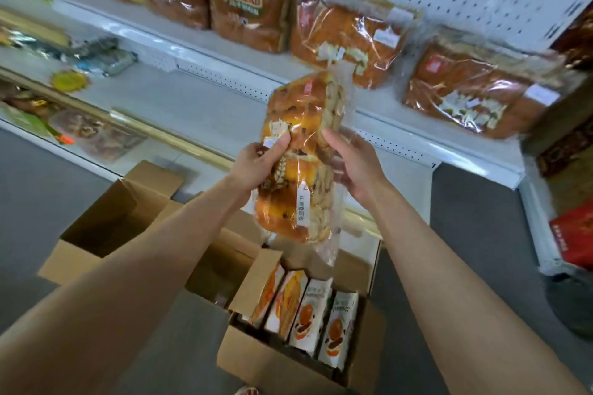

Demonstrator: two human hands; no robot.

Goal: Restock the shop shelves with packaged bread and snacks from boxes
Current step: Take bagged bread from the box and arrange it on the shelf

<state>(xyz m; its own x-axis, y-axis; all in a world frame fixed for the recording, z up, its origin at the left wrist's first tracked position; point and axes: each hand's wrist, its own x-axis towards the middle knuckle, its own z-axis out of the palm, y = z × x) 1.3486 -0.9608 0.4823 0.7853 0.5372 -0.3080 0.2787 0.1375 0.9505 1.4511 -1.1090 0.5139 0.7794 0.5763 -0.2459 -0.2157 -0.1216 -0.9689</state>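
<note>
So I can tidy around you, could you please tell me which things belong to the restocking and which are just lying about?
Job: bread pack, held by left hand and right hand; snack box; open box; shelf; shelved loaves.
Lying about: red carton; yellow disc.

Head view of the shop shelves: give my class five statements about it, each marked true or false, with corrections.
1. The left grip and right grip both hold the bread pack. True.
2. The bread pack rests on the shelf. False: it is held in the air in front of the shelf.
3. The near box holds upright snack packets. True.
4. The left box is packed with loaves. False: no goods show inside it.
5. Bagged loaves lie on the shelf. True.
</note>
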